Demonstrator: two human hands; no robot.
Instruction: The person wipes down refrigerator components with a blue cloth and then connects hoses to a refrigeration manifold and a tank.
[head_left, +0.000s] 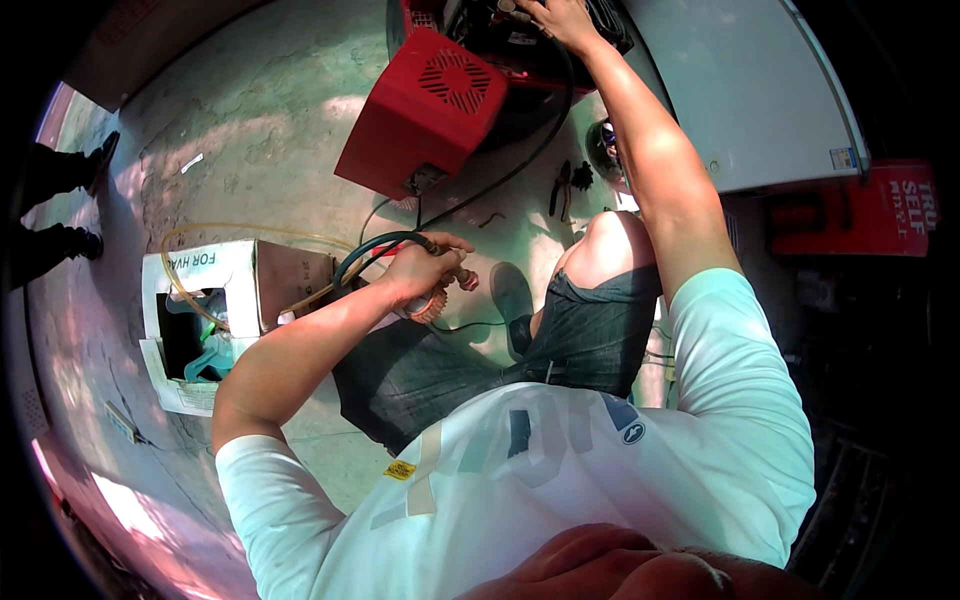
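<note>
Here, at the left, an open cardboard box (215, 300) lies on the concrete floor (260, 130). The left hand (425, 268) is closed around a dark hose (375, 250) with an orange fitting, held over the knee. The right hand (560, 18) is pressed onto the red machine (425, 110), its grip not discernible. Seemingly, the hose is being prepared for connection; steady alignment would be required.

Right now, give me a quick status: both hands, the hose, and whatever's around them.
Left hand shut on dark green rubber hose with orange fitting. Right hand up on black machine parts behind red metal box. Open cardboard box at left; pliers on concrete floor.
</note>
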